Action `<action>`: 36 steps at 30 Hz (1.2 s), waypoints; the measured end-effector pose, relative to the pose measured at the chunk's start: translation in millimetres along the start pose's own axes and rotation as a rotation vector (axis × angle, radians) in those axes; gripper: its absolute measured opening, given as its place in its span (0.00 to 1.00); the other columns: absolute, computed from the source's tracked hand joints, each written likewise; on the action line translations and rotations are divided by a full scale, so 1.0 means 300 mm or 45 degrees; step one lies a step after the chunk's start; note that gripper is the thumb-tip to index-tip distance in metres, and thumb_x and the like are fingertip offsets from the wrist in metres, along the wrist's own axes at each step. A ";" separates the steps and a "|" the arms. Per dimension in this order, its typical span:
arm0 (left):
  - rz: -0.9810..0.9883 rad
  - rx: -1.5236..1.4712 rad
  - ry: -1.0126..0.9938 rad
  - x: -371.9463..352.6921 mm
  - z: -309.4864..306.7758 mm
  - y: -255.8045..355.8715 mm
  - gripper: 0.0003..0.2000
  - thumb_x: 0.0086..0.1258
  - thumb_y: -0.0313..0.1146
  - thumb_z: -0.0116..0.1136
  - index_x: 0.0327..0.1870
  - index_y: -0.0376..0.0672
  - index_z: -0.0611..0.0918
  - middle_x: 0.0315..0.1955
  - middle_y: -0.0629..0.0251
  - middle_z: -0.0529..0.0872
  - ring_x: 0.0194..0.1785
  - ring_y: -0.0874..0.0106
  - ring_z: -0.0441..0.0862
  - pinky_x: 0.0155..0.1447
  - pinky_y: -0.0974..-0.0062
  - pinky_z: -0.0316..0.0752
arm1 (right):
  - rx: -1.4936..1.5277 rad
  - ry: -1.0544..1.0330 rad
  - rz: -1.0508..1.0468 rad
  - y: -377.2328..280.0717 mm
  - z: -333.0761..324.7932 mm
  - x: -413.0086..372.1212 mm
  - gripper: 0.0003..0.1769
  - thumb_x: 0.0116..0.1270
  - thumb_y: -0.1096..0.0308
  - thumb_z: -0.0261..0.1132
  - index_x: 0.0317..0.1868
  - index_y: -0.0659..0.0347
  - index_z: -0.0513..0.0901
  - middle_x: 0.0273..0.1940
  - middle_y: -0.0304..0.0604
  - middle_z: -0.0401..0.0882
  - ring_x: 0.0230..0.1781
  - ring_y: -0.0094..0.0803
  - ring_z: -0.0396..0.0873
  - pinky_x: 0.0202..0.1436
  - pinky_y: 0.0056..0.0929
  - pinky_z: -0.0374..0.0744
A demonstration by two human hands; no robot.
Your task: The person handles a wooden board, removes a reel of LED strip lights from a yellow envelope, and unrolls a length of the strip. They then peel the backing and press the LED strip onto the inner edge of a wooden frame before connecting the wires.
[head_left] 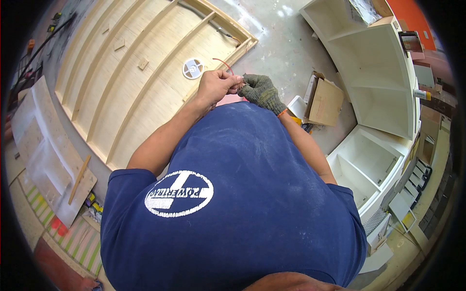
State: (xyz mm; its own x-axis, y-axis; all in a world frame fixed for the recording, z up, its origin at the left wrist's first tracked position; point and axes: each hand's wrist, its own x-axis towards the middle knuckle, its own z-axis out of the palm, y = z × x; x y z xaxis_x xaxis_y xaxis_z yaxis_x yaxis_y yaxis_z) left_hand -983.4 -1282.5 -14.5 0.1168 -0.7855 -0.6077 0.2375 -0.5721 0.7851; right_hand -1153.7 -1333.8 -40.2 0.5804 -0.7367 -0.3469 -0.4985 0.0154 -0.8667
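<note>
In front of my chest, my left hand (217,87) is bare and closed in a pinch. A thin red wire (224,63) rises in a curve from its fingertips. My right hand (262,92) wears a dark knitted glove with an orange cuff edge. Its fingers are closed and meet the left fingertips; what they grip is hidden. Just beyond the left hand, a white reel (199,68) lies on the large wooden frame panel (141,53). Inside the panel's far corner run some cables (224,33).
White open cabinets (374,63) stand on the right. An opened cardboard box (326,101) sits on the floor between them and my right arm. At the left lies a pale board (43,145) with a wooden strip (79,179) on it.
</note>
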 end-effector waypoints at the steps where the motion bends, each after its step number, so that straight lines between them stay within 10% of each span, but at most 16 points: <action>1: 0.001 0.000 0.000 -0.001 0.000 0.001 0.10 0.65 0.30 0.68 0.32 0.31 0.82 0.28 0.56 0.87 0.28 0.78 0.82 0.34 0.83 0.79 | 0.000 0.001 0.000 0.002 0.000 0.001 0.14 0.64 0.60 0.66 0.44 0.61 0.87 0.27 0.39 0.84 0.28 0.21 0.77 0.36 0.27 0.78; 36: -0.004 -0.088 -0.028 0.024 -0.014 -0.022 0.12 0.63 0.33 0.71 0.30 0.34 0.81 0.27 0.59 0.88 0.26 0.79 0.81 0.32 0.84 0.78 | -0.216 0.061 0.044 -0.024 -0.005 0.001 0.12 0.64 0.60 0.67 0.42 0.59 0.87 0.28 0.43 0.85 0.28 0.24 0.79 0.35 0.30 0.77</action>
State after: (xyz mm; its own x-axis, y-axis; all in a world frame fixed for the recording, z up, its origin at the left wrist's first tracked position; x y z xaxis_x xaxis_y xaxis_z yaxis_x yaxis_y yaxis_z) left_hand -980.3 -1283.3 -24.6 0.0951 -0.7891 -0.6069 0.3039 -0.5575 0.7726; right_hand -1150.9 -1335.2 -33.6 0.5321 -0.7689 -0.3545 -0.6215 -0.0704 -0.7802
